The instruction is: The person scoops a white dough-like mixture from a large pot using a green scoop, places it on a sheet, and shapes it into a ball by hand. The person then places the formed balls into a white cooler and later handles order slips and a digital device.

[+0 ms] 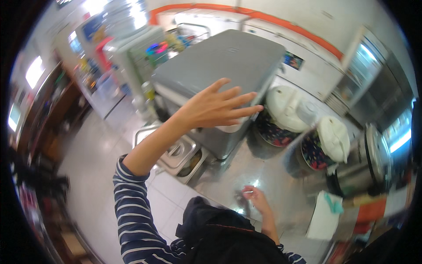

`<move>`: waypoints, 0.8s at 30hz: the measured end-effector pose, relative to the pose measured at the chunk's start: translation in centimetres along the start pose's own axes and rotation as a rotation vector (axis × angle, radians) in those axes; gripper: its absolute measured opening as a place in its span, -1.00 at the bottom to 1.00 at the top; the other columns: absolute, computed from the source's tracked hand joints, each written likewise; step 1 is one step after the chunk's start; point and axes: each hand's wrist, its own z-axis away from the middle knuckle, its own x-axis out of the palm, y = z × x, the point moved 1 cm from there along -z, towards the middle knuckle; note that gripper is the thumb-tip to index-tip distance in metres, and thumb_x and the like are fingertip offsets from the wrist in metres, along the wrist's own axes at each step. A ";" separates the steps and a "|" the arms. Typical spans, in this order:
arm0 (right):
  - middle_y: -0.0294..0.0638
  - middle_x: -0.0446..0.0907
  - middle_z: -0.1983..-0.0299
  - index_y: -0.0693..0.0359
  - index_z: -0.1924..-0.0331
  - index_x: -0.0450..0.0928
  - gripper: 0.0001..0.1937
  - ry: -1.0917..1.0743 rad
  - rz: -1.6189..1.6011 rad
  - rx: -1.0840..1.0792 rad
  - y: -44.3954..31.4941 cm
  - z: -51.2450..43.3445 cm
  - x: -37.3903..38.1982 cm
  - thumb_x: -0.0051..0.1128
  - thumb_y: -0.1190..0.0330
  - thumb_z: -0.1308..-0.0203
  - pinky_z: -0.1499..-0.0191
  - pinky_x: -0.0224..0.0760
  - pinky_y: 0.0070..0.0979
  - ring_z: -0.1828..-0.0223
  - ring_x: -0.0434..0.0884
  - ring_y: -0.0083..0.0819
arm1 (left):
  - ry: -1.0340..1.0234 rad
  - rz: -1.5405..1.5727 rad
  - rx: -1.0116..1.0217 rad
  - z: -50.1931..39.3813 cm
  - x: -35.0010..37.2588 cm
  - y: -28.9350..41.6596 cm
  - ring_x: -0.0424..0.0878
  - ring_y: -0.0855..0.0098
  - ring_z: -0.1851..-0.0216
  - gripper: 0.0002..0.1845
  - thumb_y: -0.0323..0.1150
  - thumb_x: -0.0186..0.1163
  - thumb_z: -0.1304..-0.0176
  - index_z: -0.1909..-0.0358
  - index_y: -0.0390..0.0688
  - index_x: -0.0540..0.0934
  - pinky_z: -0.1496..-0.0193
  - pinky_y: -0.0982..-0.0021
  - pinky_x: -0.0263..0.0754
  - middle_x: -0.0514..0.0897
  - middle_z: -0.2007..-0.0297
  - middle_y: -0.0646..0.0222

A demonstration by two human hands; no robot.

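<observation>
My left hand [219, 105] is raised over the front edge of a large cooler box with a grey lid [224, 59], its fingers spread and nothing in them. Whether it touches the lid cannot be told. Low over the stainless steel counter [227, 184] is my right hand [253, 195], fingers curled; a small bright spot shows at them, too blurred to tell if something is held. Below my left forearm lie steel food pans, one with a metal lid [179, 151].
Two round containers with patterned sides and pale lids [286, 105] [333, 138] stand right of the cooler. A large steel pot [362, 165] and a white board [324, 216] with a green cloth [333, 203] are further right. A water dispenser [135, 52] stands back left.
</observation>
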 end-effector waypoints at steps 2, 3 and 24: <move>-0.22 0.59 0.13 0.23 -0.03 0.45 -0.65 -0.257 0.043 0.024 -0.3 -0.2 3.3 0.14 0.38 -0.14 0.05 0.42 -0.52 0.17 0.56 -0.51 | 0.069 0.119 -0.182 -0.3 -4.4 0.4 0.50 0.41 0.11 -0.35 -0.06 0.22 -0.05 -0.23 0.10 0.32 -0.03 0.27 0.28 0.57 0.02 0.53; -0.21 0.59 0.13 0.22 -0.04 0.45 -0.65 -0.385 0.037 0.016 0.3 -0.2 4.8 0.14 0.37 -0.15 0.04 0.42 -0.51 0.16 0.57 -0.48 | 0.097 0.197 -0.260 0.1 -6.8 0.7 0.50 0.40 0.16 -0.41 -0.09 0.21 -0.06 -0.18 0.06 0.38 0.00 0.26 0.29 0.59 0.09 0.54; -0.30 0.56 0.57 0.23 0.28 0.56 -0.85 -0.859 0.504 0.145 6.1 -8.7 27.6 0.17 0.36 -0.09 0.45 0.38 -0.62 0.52 0.53 -0.58 | -0.048 -0.405 -0.910 23.3 -36.4 20.5 0.50 0.56 0.40 -0.85 -0.19 0.20 -0.11 0.26 0.16 0.59 0.34 0.50 0.40 0.57 0.42 0.53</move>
